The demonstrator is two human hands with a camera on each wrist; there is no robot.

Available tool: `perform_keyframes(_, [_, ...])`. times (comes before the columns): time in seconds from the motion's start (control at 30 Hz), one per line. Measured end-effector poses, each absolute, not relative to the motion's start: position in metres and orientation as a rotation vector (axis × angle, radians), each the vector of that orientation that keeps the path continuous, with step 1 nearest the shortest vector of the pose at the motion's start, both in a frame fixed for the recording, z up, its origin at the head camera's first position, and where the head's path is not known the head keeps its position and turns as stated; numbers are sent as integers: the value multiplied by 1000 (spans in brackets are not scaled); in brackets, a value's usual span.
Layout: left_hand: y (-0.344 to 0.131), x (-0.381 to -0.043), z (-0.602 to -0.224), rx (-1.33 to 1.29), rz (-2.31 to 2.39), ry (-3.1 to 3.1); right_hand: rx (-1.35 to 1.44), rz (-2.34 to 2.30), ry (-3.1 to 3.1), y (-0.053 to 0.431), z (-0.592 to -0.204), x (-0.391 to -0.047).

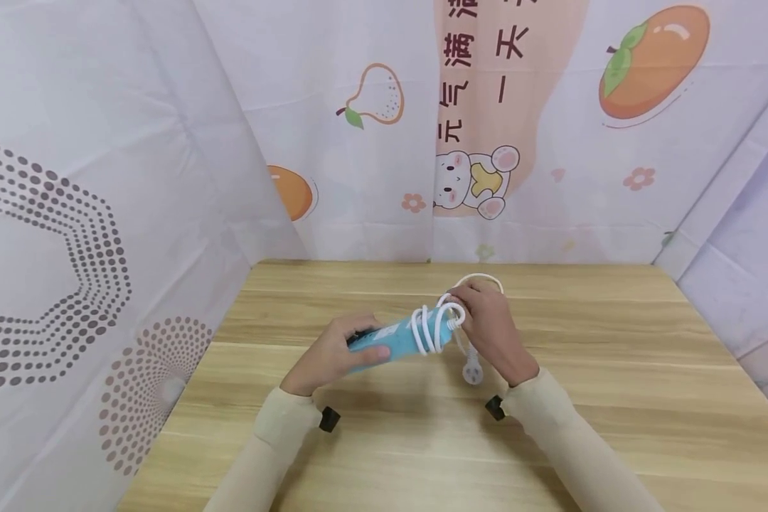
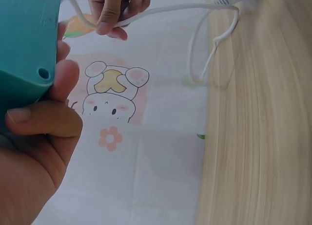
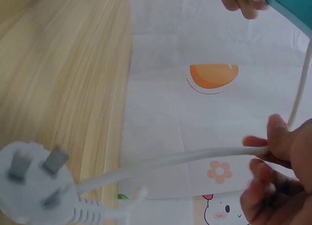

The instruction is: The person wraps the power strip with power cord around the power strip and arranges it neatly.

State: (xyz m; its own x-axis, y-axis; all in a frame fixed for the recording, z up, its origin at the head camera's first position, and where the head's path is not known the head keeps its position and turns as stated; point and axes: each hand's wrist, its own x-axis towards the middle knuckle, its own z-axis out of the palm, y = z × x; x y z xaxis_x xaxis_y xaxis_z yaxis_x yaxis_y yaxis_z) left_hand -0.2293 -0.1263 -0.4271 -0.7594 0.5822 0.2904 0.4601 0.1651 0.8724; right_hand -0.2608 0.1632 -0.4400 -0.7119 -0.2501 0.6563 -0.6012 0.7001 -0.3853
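Note:
A blue power strip (image 1: pixel 397 343) is tilted above the table, its far end raised to the right. My left hand (image 1: pixel 333 354) grips its near end, thumb along the side; the left wrist view shows fingers curled round the teal casing (image 2: pixel 27 45). White cord (image 1: pixel 426 331) is wound in several loops round the other end. My right hand (image 1: pixel 491 326) pinches the cord beside that end, thumb and finger closed on it in the right wrist view. From there a loose length trails to a white plug (image 3: pixel 36 183) with metal prongs, which hangs below my right hand.
A wood-grain table (image 1: pixel 589 427) lies under both hands. White cloth printed with fruit, flowers and a cartoon bear (image 1: pixel 470 181) hangs behind it, and patterned cloth (image 1: pixel 51 270) hangs along the left side. A small black piece (image 1: pixel 329 419) sits at each wrist.

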Motion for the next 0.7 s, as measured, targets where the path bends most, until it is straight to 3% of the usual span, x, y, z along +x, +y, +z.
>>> perform_keyframes(0.43, [-121, -226, -432, 1091, 1307, 2451, 821, 904, -2460, 165, -439, -264])
perform_keyframes(0.7, [-110, -225, -441, 1178, 713, 2861, 826, 733, -2517, 163, -440, -262])
